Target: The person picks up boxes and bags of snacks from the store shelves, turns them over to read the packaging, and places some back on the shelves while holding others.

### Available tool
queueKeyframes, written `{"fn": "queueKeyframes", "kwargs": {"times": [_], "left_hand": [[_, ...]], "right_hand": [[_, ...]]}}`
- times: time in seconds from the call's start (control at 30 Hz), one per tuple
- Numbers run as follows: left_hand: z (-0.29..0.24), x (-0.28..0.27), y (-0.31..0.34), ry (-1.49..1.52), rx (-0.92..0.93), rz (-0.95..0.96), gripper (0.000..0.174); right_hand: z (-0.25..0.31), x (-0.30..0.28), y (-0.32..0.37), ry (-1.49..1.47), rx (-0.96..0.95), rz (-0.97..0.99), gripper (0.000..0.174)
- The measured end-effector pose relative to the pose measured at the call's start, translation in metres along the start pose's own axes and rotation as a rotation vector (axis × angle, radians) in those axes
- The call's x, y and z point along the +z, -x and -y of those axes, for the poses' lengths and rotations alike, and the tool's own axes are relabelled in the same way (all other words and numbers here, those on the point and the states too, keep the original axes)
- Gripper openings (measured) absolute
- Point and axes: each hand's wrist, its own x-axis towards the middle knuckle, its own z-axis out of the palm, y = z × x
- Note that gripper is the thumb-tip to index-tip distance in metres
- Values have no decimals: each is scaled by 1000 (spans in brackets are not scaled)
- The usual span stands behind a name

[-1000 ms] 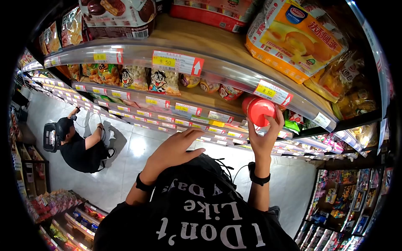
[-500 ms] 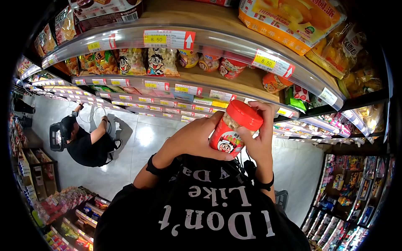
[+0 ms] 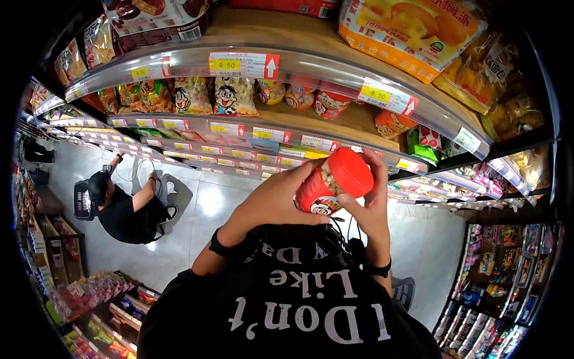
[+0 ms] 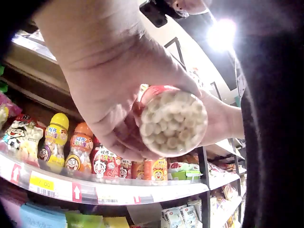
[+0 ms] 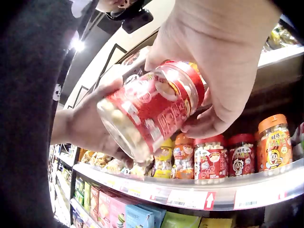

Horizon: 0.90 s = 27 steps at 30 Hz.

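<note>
A clear jar with a red lid and red label (image 3: 324, 185) is held tilted between both hands in front of the shelf. The left hand (image 3: 269, 197) curls round its body; the right hand (image 3: 372, 209) grips it at the lid end. Through the jar's bottom (image 4: 174, 124), small pale round pieces show in the left wrist view, with the left hand (image 4: 118, 80) wrapped round the side. From the right wrist view, the right hand (image 5: 213, 61) has its fingers about the red lid (image 5: 190, 78), while the left hand (image 5: 88, 121) supports the lower body.
Similar jars (image 5: 210, 159) and snack bags (image 3: 234, 96) stand on the shelf ahead, behind a clear price-tag edge (image 3: 311, 72). Large snack packs (image 3: 412, 36) lie above. A person in black (image 3: 128, 209) crouches at the left on the floor; a dark basket (image 3: 403, 292) is at the lower right.
The right hand has brought the jar from the shelf edge toward the body, and the left hand has taken hold of it. Over the last half second the jar has barely moved.
</note>
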Motion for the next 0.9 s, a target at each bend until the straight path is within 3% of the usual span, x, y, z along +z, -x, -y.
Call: {"fn": "queueKeyframes", "kwargs": {"times": [0.03,0.2,0.27,0.33,0.43,0.57,0.83,0.9], "left_hand": [[0,0,-2,-97,-4,-53,101],[12,3,-2,-314,-3,-169,99],[16,3,-2,-271,-1,-175,99],[9,-4,-1,-369,67,-304,101],[13,-14,6,-324,-6,-284,103],[15,-24,19,-200,-71,-284,102],[37,-36,56,-231,-147,-367,96],[46,-38,65,-263,-137,-401,94]], "right_hand": [[0,0,1,62,5,8,105],[-3,-5,-6,112,30,34,101],[-7,-8,-9,275,-142,-140,100],[-5,-9,-23,346,-230,-273,101],[-25,-18,-52,516,-413,-452,97],[-53,-29,-84,570,-474,-509,89],[-71,-24,-102,823,-435,-515,86],[-82,-26,-106,707,-406,-498,88]]}}
